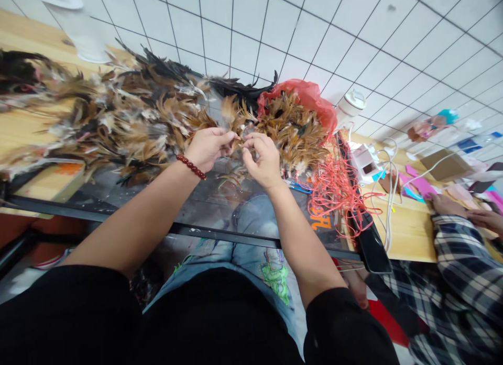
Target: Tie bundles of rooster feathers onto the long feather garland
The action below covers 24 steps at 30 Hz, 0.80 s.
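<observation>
My left hand, with a red bead bracelet at the wrist, is closed in a pinch. A small brown feather bunch stands up just beyond its fingertips and seems to be held there. Close on the right, my right hand is also pinched, thumb and finger curled near the same spot; what lies between them is too small to make out. Brown and black feathers lie heaped on the left. Behind my right hand, more brown feathers spill from a red plastic bag.
Tangled red string, a blue pen-like tool and a black phone lie to the right. White cables run past a white cup. A co-worker's plaid sleeve is at far right. A white tiled wall stands behind.
</observation>
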Each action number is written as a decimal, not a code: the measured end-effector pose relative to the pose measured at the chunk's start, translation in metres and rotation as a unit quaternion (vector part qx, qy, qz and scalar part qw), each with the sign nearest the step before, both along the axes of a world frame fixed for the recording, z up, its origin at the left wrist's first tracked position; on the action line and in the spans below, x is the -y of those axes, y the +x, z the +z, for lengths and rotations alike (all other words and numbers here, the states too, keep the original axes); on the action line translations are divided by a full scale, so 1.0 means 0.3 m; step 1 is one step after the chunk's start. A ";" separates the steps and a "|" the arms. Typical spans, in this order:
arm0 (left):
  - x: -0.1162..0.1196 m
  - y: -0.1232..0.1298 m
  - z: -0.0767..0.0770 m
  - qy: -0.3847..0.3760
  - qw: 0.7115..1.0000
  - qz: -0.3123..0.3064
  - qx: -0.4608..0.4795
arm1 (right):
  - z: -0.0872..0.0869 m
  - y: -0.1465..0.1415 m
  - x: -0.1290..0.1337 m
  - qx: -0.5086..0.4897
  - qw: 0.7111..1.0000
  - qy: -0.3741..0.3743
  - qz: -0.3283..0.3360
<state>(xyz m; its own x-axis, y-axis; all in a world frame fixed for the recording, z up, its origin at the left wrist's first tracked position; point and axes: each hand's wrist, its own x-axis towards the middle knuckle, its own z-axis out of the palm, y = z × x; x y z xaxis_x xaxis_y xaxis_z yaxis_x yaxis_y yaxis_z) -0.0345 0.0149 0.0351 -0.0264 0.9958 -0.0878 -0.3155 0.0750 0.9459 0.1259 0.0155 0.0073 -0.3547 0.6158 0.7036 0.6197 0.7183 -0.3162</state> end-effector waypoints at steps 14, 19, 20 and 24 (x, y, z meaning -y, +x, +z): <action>-0.017 -0.013 0.012 -0.141 0.970 -0.066 0.186 | 0.020 -0.006 0.034 0.081 0.996 0.002 -0.038; -0.032 -0.005 -0.021 -0.143 0.972 -0.063 0.176 | 0.026 -0.022 0.051 0.132 0.991 0.013 0.013; -0.034 -0.001 -0.030 -0.140 0.973 -0.070 0.170 | 0.026 -0.026 0.054 0.155 0.988 0.013 0.023; -0.032 0.014 -0.049 -0.134 0.976 -0.090 0.143 | 0.027 -0.030 0.059 0.210 0.977 0.016 0.019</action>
